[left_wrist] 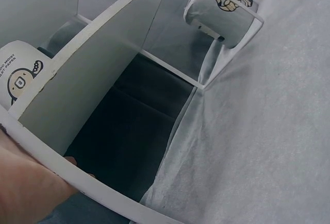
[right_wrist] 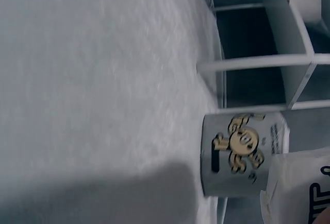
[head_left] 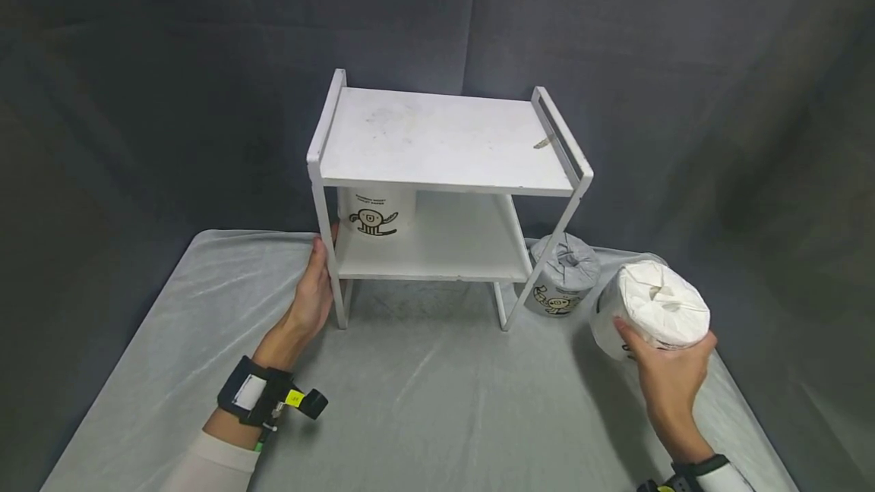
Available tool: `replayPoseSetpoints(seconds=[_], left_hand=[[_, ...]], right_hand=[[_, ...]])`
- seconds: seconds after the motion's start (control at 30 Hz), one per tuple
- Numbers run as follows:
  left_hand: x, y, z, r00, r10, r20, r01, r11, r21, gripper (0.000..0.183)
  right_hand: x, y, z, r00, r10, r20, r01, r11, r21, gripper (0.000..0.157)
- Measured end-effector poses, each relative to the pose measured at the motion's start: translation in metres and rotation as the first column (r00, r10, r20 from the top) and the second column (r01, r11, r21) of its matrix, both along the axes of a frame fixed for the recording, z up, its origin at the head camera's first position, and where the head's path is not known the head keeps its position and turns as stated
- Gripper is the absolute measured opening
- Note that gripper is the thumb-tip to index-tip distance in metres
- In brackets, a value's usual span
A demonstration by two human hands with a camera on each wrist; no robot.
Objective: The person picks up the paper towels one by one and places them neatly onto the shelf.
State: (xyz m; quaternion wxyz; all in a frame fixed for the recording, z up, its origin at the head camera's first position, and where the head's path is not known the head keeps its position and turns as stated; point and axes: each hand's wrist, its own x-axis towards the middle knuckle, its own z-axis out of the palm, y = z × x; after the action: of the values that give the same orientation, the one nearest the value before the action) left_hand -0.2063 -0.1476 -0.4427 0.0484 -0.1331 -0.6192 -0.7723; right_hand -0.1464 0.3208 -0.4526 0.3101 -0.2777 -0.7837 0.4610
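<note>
A small white two-tier shelf stands on the cloth-covered table. My left hand grips its left leg, thumb in front; fingertips show past the frame in the left wrist view. On the lower tier, at the left end, sits a wrapped toilet paper roll with a cartoon print. My right hand holds another white-wrapped toilet roll at the right, its twisted paper top facing up. That roll appears raised over the cloth, with its shadow on the table. My right fingers are mostly hidden behind it.
A third roll, greyish in the shade, stands on the table beside the shelf's right leg. Grey cloth covers the table, and dark curtains hang behind and at both sides.
</note>
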Motion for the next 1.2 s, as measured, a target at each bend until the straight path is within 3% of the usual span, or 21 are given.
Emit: replayPoseSetpoints(seconds=[0.17,0.27,0.37,0.67,0.97,1.2], left_hand=[[0.001,0.0,0.001,1.0,0.009,0.013,-0.009,1.0,0.001,0.078],[0.001,0.0,0.002,1.0,0.013,0.02,-0.013,1.0,0.0,0.078],[0.001,0.001,0.002,1.0,0.011,0.018,-0.011,1.0,0.001,0.078],[0.001,0.001,0.001,1.0,0.003,0.027,-0.003,1.0,0.002,0.082],[0.002,0.001,0.001,0.999,-0.002,0.034,0.002,1.0,-0.006,0.084],[0.001,0.002,0.001,0.999,-0.016,0.032,0.015,1.0,0.014,0.081]], right_hand=[[0.009,-0.013,0.005,0.991,0.086,-0.107,-0.083,0.996,0.029,0.103],[0.014,-0.021,0.007,0.963,0.175,-0.206,-0.174,0.984,0.025,0.102],[0.02,-0.03,0.01,0.942,0.225,-0.248,-0.229,0.973,0.011,0.1],[0.047,-0.06,0.019,0.951,0.274,-0.144,-0.267,0.961,0.065,0.101],[0.07,-0.087,0.032,0.935,0.34,-0.102,-0.338,0.94,0.033,0.097],[0.079,-0.1,0.04,0.923,0.38,-0.069,-0.378,0.925,0.036,0.1]])
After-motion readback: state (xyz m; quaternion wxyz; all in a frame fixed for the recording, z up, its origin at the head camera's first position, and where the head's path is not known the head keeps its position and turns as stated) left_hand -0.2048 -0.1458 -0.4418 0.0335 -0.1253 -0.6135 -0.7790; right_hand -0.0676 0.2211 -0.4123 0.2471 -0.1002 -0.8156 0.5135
